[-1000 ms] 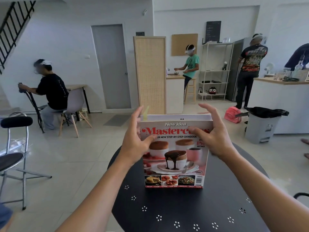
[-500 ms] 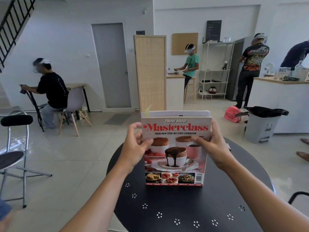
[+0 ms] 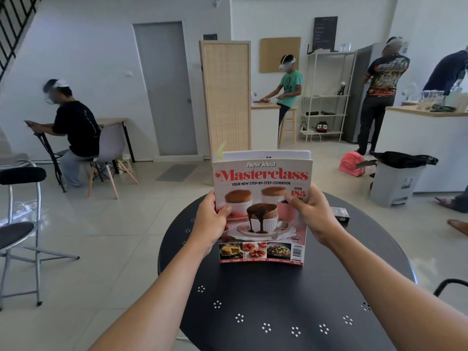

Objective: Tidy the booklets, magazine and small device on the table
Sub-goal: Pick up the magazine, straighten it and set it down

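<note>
The person stands a stack upright on the round black table, its bottom edge resting on the top: the "Masterclass" cookbook magazine faces them, with the white booklets pressed behind it and showing above its top edge. The left hand is closed on the magazine's left edge, thumb across the cover; the right hand is closed on the right edge the same way, so both hold the stack between them. The small device, a dark flat box, lies on the table just beyond the right hand, apart from the stack. I judge the job about half done: the papers are gathered and being squared, but they are not yet laid down, and the device is not yet placed with them. Compared with a second ago, both hands have slid from the stack's top corners down to the middle of its sides, uncovering the title.
</note>
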Demonstrator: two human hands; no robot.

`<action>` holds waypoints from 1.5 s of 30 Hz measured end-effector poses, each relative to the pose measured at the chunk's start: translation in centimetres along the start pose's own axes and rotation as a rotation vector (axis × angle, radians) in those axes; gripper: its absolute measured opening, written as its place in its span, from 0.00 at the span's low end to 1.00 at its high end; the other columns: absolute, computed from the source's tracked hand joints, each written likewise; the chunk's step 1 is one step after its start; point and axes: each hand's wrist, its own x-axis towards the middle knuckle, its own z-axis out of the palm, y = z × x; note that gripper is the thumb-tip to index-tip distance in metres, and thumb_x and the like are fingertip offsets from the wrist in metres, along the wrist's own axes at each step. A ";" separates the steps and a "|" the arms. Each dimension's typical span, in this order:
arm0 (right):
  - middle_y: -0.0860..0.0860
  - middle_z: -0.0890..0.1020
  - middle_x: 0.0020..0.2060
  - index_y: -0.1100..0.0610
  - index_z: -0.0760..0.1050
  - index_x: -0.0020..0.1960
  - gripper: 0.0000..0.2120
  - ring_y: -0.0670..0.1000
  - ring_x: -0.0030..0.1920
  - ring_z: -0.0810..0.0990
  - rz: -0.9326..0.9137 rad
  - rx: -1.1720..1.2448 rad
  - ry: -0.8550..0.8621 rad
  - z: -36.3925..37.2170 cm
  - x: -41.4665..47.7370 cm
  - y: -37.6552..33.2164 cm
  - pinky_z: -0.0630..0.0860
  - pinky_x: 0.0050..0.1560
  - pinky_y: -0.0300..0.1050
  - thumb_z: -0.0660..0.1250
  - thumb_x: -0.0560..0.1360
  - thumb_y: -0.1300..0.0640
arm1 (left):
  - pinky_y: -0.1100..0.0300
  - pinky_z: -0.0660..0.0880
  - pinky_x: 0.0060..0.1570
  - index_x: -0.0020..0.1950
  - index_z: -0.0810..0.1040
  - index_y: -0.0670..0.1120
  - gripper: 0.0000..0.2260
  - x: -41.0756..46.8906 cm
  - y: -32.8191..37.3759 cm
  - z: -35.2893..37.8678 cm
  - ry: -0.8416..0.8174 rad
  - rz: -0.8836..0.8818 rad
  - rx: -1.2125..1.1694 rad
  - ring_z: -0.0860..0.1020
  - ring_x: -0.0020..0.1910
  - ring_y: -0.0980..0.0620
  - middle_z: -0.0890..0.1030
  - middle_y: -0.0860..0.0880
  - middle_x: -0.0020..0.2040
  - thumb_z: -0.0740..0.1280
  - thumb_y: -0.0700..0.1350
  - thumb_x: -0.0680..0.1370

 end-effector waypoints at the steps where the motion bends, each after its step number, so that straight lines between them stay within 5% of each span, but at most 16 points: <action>1: 0.48 0.85 0.53 0.51 0.74 0.58 0.12 0.49 0.54 0.83 0.004 0.000 -0.003 0.0 0.0 0.3 0.80 0.54 0.54 0.67 0.76 0.62 | 0.57 0.78 0.50 0.64 0.74 0.51 0.16 0.0 -0.3 0.0 0.003 -0.002 0.001 0.80 0.55 0.55 0.82 0.55 0.54 0.66 0.37 0.79; 7: 0.50 0.84 0.54 0.50 0.70 0.61 0.15 0.52 0.53 0.84 0.017 0.014 -0.072 -1.2 -0.9 1.9 0.82 0.48 0.51 0.66 0.77 0.61 | 0.58 0.80 0.51 0.61 0.74 0.54 0.13 -0.5 -1.9 -0.3 -0.034 -0.016 0.048 0.80 0.54 0.57 0.82 0.55 0.54 0.65 0.38 0.80; 12: 0.50 0.85 0.48 0.47 0.73 0.54 0.11 0.52 0.48 0.85 0.031 -0.164 -0.009 -1.7 -2.8 4.1 0.83 0.48 0.53 0.66 0.78 0.62 | 0.76 0.75 0.36 0.58 0.75 0.53 0.12 -1.2 -3.0 -0.7 -0.037 -0.014 0.119 0.80 0.44 0.71 0.82 0.61 0.47 0.66 0.37 0.79; 16: 0.47 0.86 0.45 0.45 0.74 0.51 0.11 0.48 0.44 0.86 0.060 -0.289 0.002 -1.5 -1.7 3.0 0.84 0.45 0.51 0.65 0.77 0.62 | 0.70 0.78 0.37 0.55 0.78 0.51 0.10 -0.3 -2.5 -1.2 -0.033 -0.044 0.119 0.84 0.45 0.60 0.85 0.56 0.46 0.67 0.37 0.79; 20: 0.52 0.87 0.43 0.54 0.76 0.52 0.07 0.52 0.42 0.87 0.190 -0.323 -0.052 -0.9 0.9 1.9 0.83 0.45 0.55 0.66 0.76 0.63 | 0.69 0.78 0.32 0.46 0.81 0.50 0.09 1.0 -2.2 -2.3 -0.025 -0.118 0.110 0.85 0.41 0.58 0.87 0.54 0.41 0.69 0.36 0.77; 26: 0.58 0.86 0.42 0.61 0.78 0.45 0.05 0.55 0.41 0.86 0.451 -0.368 -0.145 1.4 4.0 2.4 0.84 0.45 0.54 0.65 0.77 0.66 | 0.48 0.83 0.43 0.42 0.83 0.41 0.02 3.8 -3.5 -4.0 -0.030 -0.376 0.148 0.85 0.41 0.45 0.87 0.43 0.41 0.72 0.36 0.74; 36: 0.59 0.85 0.45 0.66 0.76 0.48 0.04 0.57 0.46 0.85 0.653 -0.461 -0.213 5.8 7.8 7.7 0.83 0.46 0.54 0.64 0.77 0.67 | 0.53 0.82 0.34 0.43 0.80 0.37 0.01 7.2 -8.3 -4.9 -0.016 -0.599 0.213 0.85 0.38 0.45 0.85 0.40 0.42 0.71 0.33 0.74; 41: 0.59 0.85 0.43 0.66 0.76 0.50 0.04 0.54 0.41 0.85 0.706 -0.498 -0.225 6.8 9.6 9.3 0.81 0.31 0.46 0.63 0.78 0.66 | 0.55 0.81 0.29 0.42 0.80 0.37 0.03 9.6 -9.7 -4.8 -0.020 -0.638 0.230 0.84 0.37 0.45 0.84 0.40 0.41 0.70 0.32 0.74; 45: 0.61 0.84 0.47 0.67 0.75 0.52 0.05 0.58 0.46 0.85 0.728 -0.493 -0.228 6.9 10.8 10.4 0.83 0.45 0.54 0.63 0.78 0.67 | 0.56 0.79 0.26 0.41 0.79 0.37 0.03 11.0 -10.3 -4.6 -0.029 -0.654 0.245 0.84 0.34 0.46 0.83 0.40 0.40 0.70 0.31 0.74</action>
